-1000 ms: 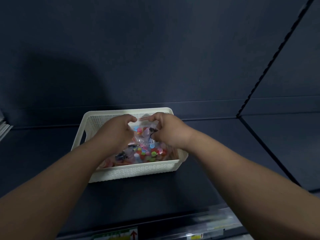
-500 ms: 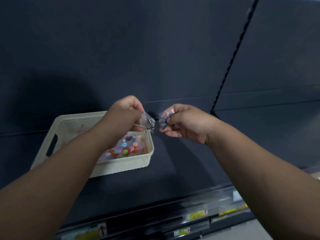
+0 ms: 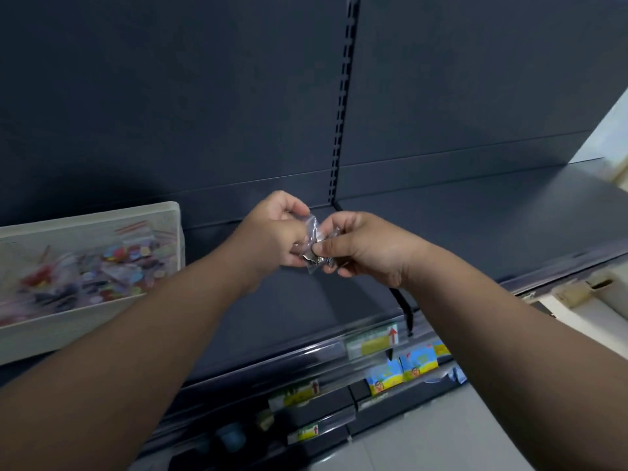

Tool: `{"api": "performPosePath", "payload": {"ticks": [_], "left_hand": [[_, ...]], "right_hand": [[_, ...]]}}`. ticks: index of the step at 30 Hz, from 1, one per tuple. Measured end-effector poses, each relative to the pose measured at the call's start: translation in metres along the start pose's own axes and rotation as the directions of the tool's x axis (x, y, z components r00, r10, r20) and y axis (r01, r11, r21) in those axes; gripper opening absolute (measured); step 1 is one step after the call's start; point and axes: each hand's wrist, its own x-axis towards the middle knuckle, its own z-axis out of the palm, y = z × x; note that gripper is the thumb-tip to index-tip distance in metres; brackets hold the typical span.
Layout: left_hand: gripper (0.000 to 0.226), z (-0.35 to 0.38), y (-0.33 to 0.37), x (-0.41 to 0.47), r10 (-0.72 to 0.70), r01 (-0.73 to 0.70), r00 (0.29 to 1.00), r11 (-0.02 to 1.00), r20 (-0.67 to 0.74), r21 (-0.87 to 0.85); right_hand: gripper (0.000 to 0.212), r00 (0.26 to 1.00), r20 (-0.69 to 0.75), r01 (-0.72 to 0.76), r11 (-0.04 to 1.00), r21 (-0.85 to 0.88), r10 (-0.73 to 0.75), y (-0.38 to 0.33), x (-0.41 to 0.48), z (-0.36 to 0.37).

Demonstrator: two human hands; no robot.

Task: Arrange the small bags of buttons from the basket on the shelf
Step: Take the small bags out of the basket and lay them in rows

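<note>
My left hand (image 3: 272, 232) and right hand (image 3: 368, 248) pinch small clear plastic button bags (image 3: 312, 248) over dark metal shelf (image 3: 458, 239). White plastic basket (image 3: 68, 331), left, heaped; none shelved yet. Barely started, I judge.

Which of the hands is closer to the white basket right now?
Left. The left hand is over the shelf to the right of the basket, apart from it; the right hand is farther right, beyond the small bags both pinch.
</note>
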Motion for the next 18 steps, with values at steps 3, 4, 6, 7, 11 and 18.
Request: {"api": "performPosePath", "payload": {"ticks": [3, 4, 6, 7, 11, 18], "left_hand": [[0.028, 0.018, -0.002, -0.002, -0.050, 0.048, 0.998, 0.994, -0.025, -0.094], [0.033, 0.023, -0.004, -0.003, -0.069, 0.064, 0.997, 0.990, -0.033, -0.127], [0.049, 0.032, -0.008, -0.005, -0.107, 0.101, 0.994, 0.980, -0.028, -0.170], [0.055, 0.036, -0.011, -0.006, -0.130, 0.126, 0.991, 0.978, -0.016, -0.168], [0.020, 0.048, -0.019, -0.014, -0.178, 0.178, 0.984, 0.984, 0.013, -0.022], [0.012, 0.036, -0.026, -0.028, -0.164, 0.168, 0.977, 0.986, -0.137, 0.019]], "right_hand": [[0.018, 1.000, -0.025, 0.012, 1.000, 0.027, -0.011, 0.007, -0.010, -0.015], [0.019, 0.999, -0.032, 0.014, 0.999, 0.034, -0.013, 0.010, -0.013, -0.018], [0.019, 0.999, -0.043, 0.019, 0.998, 0.053, -0.017, 0.015, -0.017, -0.025], [0.020, 0.999, -0.047, 0.022, 0.998, 0.061, -0.019, 0.017, -0.019, -0.028], [0.021, 0.999, -0.032, 0.030, 0.995, 0.095, -0.027, 0.024, -0.023, -0.037], [0.018, 0.997, 0.077, 0.021, 0.998, 0.060, -0.026, 0.022, -0.014, -0.028]]}}
